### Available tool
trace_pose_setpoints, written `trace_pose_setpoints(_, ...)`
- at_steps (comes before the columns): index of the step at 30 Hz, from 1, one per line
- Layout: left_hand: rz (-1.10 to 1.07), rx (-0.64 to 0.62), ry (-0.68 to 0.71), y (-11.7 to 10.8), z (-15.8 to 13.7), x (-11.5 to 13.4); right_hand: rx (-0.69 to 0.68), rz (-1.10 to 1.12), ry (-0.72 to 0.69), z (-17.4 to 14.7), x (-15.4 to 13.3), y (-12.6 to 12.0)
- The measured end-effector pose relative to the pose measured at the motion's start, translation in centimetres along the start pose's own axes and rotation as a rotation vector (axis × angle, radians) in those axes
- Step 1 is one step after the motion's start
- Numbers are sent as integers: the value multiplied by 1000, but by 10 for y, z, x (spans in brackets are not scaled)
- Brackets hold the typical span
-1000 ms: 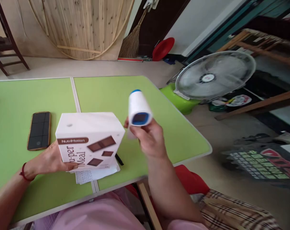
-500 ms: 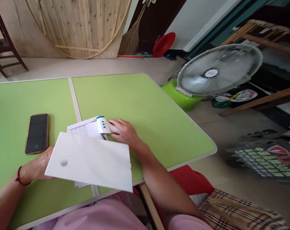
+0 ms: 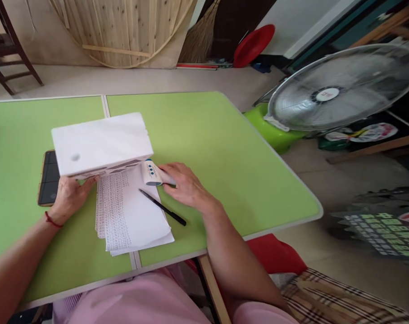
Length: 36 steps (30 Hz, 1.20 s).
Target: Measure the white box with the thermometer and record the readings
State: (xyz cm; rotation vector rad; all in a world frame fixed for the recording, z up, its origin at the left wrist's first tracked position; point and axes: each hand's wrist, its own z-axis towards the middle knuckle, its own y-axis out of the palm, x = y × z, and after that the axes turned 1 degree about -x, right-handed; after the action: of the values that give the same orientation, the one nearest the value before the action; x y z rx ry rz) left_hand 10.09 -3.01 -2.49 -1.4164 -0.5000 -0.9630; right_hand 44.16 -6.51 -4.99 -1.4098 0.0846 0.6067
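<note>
My left hand [image 3: 71,193] grips a white box [image 3: 103,141] by its near edge, with the thumb along a printed side. The box is tilted above the table and partly covers a phone [image 3: 49,191] in a brown case. In my right hand [image 3: 184,184] is a white infrared thermometer [image 3: 152,173] with blue dots, held by its handle, its head beside the box's near right corner. Below lie handwritten paper sheets [image 3: 130,220], stacked unevenly. A black pen [image 3: 164,208] rests across their right edge.
The green folding table [image 3: 245,180] has a pale seam and rim. Beyond its right side, a large fan [image 3: 339,94] stands by a green stool [image 3: 275,135]. A red basin [image 3: 253,45] leans near the back door; a dark wooden chair [image 3: 17,54] stands far left.
The white box has moved up and away across the table, uncovering the papers and the pen and now covering part of the phone. The thermometer remains in my right hand, its head turned slightly.
</note>
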Motion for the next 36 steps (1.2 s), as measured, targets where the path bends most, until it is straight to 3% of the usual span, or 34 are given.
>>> trace_pose_setpoints(3, 89, 109, 62, 5, 5, 1, 89, 1, -52, 0, -5, -4)
trace_pose_setpoints(7, 157, 111, 247, 9, 4, 6, 230, 75, -163, -5, -24, -15)
trace_pose_setpoints(9, 141, 200, 308, 10, -1, 11, 126, 121, -201, -9, -36, -18)
trace_pose_setpoints(11, 174, 392, 383, 10, -9, 16, -14, 80, -211, -14, -45, -17)
trace_pose_setpoints(13, 238, 447, 494, 9, -19, 22, -104, 9, -205, -16, -51, -15)
trace_pose_setpoints(14, 254, 345, 552, 10, -23, 24, -123, 2, -207, -17, -53, -14)
trace_pose_setpoints(16, 268, 17, 665, 15, -32, 28, -125, 63, -215, -15, -55, -16)
trace_pose_setpoints(18, 289, -317, 733, 24, -39, 30, -69, 187, -224, -11, -56, -21)
trace_pose_setpoints(20, 315, -542, 739, 35, -45, 30, 23, 370, -214, -8, -58, -30)
trace_pose_setpoints(22, 358, -594, 708, 45, -52, 31, 82, 625, -170, -4, -62, -39)
trace_pose_setpoints(26, 445, -573, 676, 56, -60, 33, 70, 1036, -88, 2, -72, -41)
trace_pose_setpoints(31, 441, -570, 654, 60, -64, 36, 164, 1097, 8, 7, -85, -9)
trace_pose_setpoints(36, 392, -567, 648, 58, -63, 41, -53, 1050, 172, 12, -94, 14)
